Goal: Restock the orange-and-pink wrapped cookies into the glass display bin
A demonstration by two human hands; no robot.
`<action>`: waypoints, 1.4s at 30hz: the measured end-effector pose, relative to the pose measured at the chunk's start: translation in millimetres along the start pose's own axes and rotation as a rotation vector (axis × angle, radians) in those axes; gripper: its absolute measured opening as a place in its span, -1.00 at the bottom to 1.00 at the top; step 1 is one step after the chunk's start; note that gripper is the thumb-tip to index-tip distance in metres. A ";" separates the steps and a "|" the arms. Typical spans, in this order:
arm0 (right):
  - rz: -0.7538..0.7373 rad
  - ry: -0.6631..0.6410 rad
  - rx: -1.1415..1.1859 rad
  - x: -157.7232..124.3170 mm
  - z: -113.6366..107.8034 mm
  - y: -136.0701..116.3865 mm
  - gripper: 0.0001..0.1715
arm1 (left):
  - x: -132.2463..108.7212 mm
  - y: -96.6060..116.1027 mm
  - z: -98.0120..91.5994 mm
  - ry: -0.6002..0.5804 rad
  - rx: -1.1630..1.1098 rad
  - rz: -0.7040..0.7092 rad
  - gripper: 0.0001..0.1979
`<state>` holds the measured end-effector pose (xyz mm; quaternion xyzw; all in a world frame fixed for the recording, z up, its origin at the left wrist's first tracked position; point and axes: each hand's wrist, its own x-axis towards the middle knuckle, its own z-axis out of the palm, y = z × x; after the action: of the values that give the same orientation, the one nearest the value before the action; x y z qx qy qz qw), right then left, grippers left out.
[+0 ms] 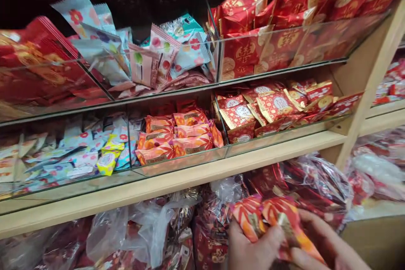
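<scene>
Low at the right, both my hands hold small orange-and-red wrapped sweets in front of the shelf. My left hand (pixel 253 249) has its thumb pressed on the wrapped sweets (pixel 248 215). Fingers of my right hand (pixel 325 240) close around the right side of another orange wrapped sweet (pixel 281 211). Their lower parts are hidden by my fingers and the frame's edge. Matching orange sweets (pixel 190 130) lie in rows in a glass-fronted compartment above and to the left of my hands.
Red-and-gold packets (pixel 275 103) fill the compartment right of the orange sweets; pale blue and yellow packets (pixel 79 156) lie left. Larger red packets (pixel 284 42) stand on the upper shelf. A wooden shelf edge (pixel 177 173) runs above plastic bags (pixel 126 232) of goods.
</scene>
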<state>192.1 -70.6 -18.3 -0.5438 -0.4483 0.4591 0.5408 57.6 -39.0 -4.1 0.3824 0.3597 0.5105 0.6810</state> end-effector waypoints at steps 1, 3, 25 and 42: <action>0.025 -0.060 0.003 -4.3 8.4 -6.2 -0.48 | 0.0 6.4 -2.2 0.000 0.002 -0.002 -0.58; 0.049 -0.161 0.025 -8.7 20.8 -17.6 -0.61 | -1.6 17.8 -6.3 0.010 -0.022 -0.013 -0.70; 0.056 -0.212 0.248 -8.0 6.2 -31.0 -0.73 | -6.5 18.4 -4.5 0.056 -0.076 -0.027 -0.73; -0.003 -0.048 0.109 1.5 -8.3 -42.8 -0.77 | -7.4 11.6 -4.9 -0.185 0.132 0.042 -0.65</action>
<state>201.0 -70.0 24.5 -0.5017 -0.4363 0.4951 0.5592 46.8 -43.3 4.8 0.4792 0.3201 0.4625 0.6738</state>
